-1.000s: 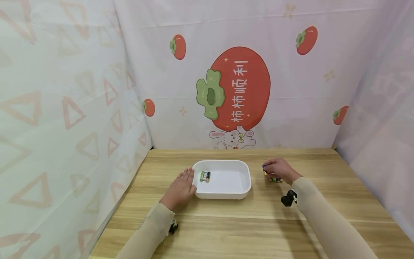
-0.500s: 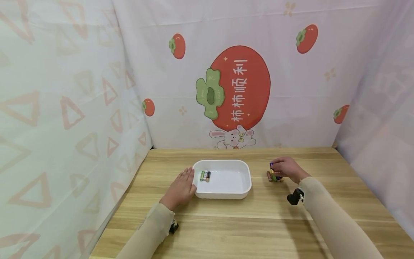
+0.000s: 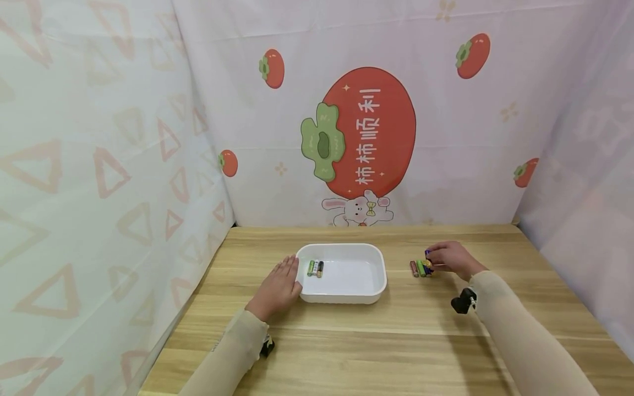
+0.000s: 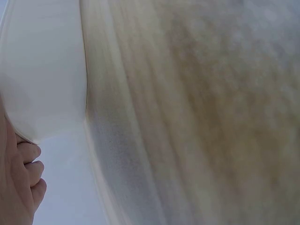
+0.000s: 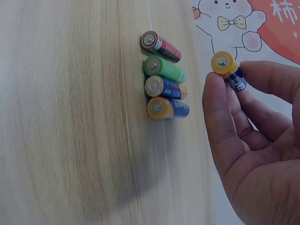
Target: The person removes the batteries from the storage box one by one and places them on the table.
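Note:
My right hand [image 3: 453,258] pinches a yellow and blue battery [image 5: 229,69] between thumb and fingers, held above the table. Close by lie several batteries side by side: a red one [image 5: 161,46], a green one [image 5: 164,69], a blue one with a silver end [image 5: 165,88], and a yellow and blue one [image 5: 168,108]. My left hand [image 3: 277,286] rests against the left side of a white tray [image 3: 342,298], fingers extended along it. Inside the tray, at the left, a green battery [image 3: 310,268], a white one [image 3: 315,268] and a black and copper one [image 3: 320,269] lie together.
Everything stands on a wooden table [image 3: 337,352]. Behind it hangs a printed cloth [image 3: 446,165], with another cloth [image 3: 99,220] on the left side and a pale one [image 3: 584,192] on the right.
My right hand has moved to the right with its battery, uncovering the red and green batteries in the row. The left hand and the tray have stayed in place.

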The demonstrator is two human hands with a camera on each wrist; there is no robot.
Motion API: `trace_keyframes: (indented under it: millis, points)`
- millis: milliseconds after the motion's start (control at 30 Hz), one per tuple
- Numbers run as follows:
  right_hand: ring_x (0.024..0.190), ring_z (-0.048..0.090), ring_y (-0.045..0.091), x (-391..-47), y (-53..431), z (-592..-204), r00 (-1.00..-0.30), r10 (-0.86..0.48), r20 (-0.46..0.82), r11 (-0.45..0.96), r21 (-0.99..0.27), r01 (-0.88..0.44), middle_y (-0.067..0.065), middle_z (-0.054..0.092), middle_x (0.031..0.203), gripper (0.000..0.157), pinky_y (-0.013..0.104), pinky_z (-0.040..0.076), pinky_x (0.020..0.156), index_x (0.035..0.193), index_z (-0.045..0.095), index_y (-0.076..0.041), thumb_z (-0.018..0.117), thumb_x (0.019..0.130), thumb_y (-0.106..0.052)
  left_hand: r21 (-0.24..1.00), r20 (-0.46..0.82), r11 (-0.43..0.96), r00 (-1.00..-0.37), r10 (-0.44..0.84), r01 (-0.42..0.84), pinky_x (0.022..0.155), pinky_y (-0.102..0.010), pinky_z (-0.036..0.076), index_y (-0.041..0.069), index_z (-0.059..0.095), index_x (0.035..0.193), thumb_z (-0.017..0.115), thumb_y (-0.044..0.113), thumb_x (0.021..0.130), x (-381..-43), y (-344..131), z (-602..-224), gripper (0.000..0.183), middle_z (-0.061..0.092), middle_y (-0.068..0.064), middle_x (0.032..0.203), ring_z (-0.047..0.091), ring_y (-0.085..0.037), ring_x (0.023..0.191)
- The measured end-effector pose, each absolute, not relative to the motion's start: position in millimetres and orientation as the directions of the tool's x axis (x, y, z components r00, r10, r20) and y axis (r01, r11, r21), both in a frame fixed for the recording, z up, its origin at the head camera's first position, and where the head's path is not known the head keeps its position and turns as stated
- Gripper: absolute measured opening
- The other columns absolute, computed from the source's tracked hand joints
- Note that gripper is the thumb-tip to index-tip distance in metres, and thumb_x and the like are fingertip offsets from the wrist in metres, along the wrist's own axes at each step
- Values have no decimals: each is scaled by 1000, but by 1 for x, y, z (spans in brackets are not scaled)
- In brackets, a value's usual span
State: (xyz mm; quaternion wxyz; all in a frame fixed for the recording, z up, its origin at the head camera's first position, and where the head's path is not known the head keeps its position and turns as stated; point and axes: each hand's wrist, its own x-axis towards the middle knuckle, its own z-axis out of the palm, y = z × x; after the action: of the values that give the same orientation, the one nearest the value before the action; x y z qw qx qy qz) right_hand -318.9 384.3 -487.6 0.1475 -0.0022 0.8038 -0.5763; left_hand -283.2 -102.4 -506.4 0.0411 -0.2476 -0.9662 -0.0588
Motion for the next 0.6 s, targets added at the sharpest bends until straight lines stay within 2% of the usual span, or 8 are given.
trace_keyframes:
  millis: [267, 600]
  points:
    - [93, 62, 21, -318, 395, -492, -952, -136, -275, 335, -917, 216, 20, 58, 114, 49, 40, 54, 86, 136, 39, 18, 54, 99, -11, 90, 120, 867, -869, 480, 491, 116, -44, 18, -8, 25, 150, 43, 21, 100, -283, -102, -506, 61, 25, -21, 155, 22, -34, 143]
    - [86, 62, 15, -319, 402, -499, -949, -92, -302, 365, -897, 250, 16, 64, 106, 47, 35, 56, 80, 133, 43, 18, 56, 97, -10, 95, 126, 866, -869, 479, 491, 116, -45, 19, -9, 25, 150, 41, 23, 100, -282, -102, -505, 61, 26, -21, 155, 22, -34, 143]
